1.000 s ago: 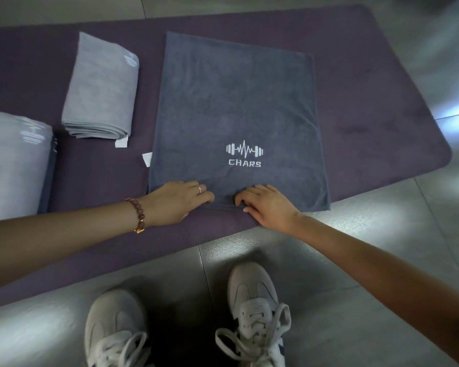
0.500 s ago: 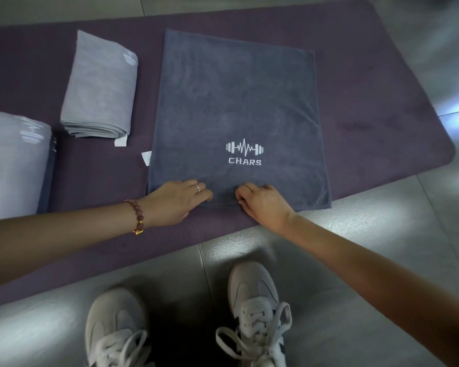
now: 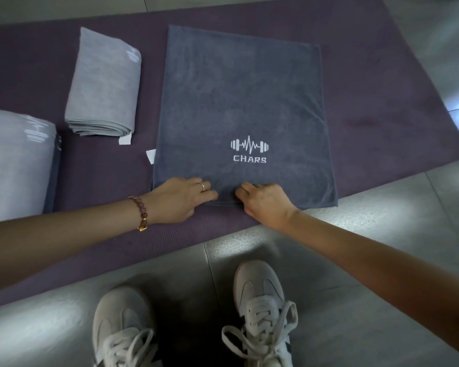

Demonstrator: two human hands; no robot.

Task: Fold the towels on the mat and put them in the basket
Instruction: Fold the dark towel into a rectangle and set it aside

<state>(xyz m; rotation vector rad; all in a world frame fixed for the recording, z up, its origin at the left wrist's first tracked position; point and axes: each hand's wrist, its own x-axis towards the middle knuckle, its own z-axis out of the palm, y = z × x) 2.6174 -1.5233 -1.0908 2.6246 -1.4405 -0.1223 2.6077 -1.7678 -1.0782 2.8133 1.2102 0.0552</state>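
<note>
The dark grey towel with the white CHARS logo lies flat on the purple mat, with its near hem close to the mat's front edge, so the person can reach it while standing on the floor. Both hands are at the middle of this hem, close together but not touching. The left hand lies with its fingers almost straight on the cloth and its thumb on the mat just below the hem; it seems to press more than to grip. The right hand has bent fingers with the tips on the hem, but the thumb is hidden, so I cannot tell if it pinches the cloth. I judge that they are placed here to find the centre line for the next fold. A folded light grey towel lies to the left, and a pile of towels lies at the left border. The basket is not in view.
</note>
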